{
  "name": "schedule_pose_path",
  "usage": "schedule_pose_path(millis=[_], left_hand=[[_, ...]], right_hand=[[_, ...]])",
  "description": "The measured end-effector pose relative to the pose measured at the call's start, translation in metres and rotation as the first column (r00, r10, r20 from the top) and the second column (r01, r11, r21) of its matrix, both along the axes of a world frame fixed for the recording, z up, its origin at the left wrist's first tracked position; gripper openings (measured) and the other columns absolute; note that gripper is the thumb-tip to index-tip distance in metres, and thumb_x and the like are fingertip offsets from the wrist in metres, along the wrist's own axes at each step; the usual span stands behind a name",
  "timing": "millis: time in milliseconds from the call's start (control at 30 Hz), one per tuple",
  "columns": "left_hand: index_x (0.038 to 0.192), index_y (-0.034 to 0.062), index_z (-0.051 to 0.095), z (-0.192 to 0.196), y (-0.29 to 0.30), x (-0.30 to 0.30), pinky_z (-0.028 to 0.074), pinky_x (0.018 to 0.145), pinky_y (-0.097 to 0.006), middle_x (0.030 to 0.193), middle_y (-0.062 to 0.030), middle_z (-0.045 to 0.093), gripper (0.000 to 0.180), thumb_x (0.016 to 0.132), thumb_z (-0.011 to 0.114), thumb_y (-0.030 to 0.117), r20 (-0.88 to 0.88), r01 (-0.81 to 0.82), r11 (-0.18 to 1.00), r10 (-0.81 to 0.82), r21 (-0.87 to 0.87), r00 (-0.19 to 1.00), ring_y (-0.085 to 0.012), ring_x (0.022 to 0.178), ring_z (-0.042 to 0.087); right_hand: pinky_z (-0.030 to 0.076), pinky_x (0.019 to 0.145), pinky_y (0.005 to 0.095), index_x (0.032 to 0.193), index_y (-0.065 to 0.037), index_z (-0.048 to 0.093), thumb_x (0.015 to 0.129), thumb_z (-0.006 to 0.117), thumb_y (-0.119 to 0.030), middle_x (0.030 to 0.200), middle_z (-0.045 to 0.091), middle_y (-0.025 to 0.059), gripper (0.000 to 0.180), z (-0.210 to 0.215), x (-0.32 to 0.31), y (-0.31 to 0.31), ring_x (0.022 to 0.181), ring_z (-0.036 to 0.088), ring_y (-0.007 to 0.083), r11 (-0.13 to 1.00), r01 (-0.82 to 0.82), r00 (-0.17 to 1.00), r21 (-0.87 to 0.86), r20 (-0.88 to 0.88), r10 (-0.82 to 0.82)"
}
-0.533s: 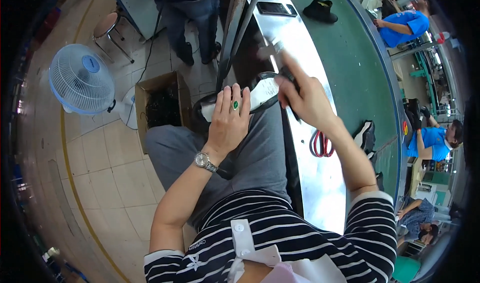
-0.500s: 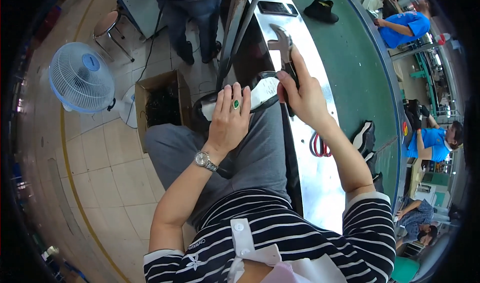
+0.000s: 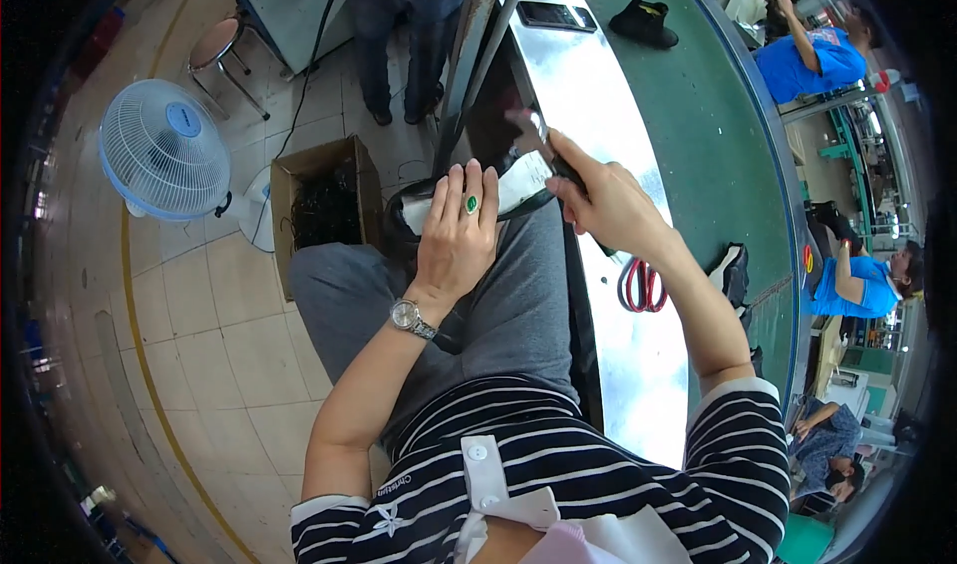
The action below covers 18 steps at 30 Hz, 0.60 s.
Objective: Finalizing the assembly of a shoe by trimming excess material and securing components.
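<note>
A black shoe upper with a white underside [image 3: 522,182] lies bottom up across my thighs. My left hand [image 3: 460,223] rests over its left part, fingers stretched side by side and holding it; a ring and a wristwatch show on this arm. In my right hand [image 3: 610,201] is a claw hammer [image 3: 530,133], gripped by its dark handle. The hammer's metal head, slightly blurred, is over the far edge of the shoe near its right end. Whether it touches the shoe I cannot tell.
At my right runs a metal ledge [image 3: 638,375] with red-handled scissors [image 3: 641,287] and a phone [image 3: 554,15]. Beyond it, a green conveyor belt [image 3: 698,135] carries black shoes [image 3: 644,22]. A cardboard box [image 3: 283,180] and a fan [image 3: 164,150] stand left. Several people are nearby.
The hammer and my right hand have moved left, with the head now lower and nearer the shoe. My left hand stays in place. A co-worker at the upper right has raised a hand.
</note>
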<state>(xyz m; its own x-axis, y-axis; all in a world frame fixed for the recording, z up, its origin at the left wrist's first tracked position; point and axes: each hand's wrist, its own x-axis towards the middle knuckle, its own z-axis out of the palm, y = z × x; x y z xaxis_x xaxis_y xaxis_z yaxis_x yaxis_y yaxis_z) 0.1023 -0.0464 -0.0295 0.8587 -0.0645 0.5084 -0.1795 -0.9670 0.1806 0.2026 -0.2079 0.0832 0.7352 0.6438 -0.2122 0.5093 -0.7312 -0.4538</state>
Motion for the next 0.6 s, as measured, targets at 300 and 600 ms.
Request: schedule_pose_path(millis=[300, 600], left_hand=[[0.127, -0.0081, 0.050, 0.001, -0.001, 0.000, 0.036, 0.107, -0.043, 0.126, -0.0235, 0.054, 0.055, 0.081, 0.064, 0.019, 0.030, 0.017, 0.999, -0.016, -0.030, 0.999, -0.0367, 0.121, 0.050], [0.118, -0.0099, 0.054, -0.005, 0.001, 0.002, 0.041, 0.103, -0.045, 0.109, -0.0219, 0.056, 0.043, 0.082, 0.059, 0.013, 0.118, 0.035, 0.998, -0.029, -0.049, 0.993, -0.0406, 0.117, 0.053]], right_hand=[[0.046, 0.053, 0.0487, 0.146, -0.010, 0.023, 0.092, 0.054, -0.015, 0.062, 0.061, 0.0199, 0.063, -0.002, -0.021, 0.004, 0.055, 0.061, 0.0395, 0.996, -0.076, 0.982, -0.041, 0.167, 0.082], [0.048, 0.052, 0.0458, 0.146, -0.011, 0.021, 0.092, 0.053, -0.013, 0.060, 0.060, 0.0198, 0.063, -0.005, -0.032, 0.018, 0.054, 0.061, 0.0385, 0.978, -0.101, 0.974, -0.183, 0.180, 0.134]])
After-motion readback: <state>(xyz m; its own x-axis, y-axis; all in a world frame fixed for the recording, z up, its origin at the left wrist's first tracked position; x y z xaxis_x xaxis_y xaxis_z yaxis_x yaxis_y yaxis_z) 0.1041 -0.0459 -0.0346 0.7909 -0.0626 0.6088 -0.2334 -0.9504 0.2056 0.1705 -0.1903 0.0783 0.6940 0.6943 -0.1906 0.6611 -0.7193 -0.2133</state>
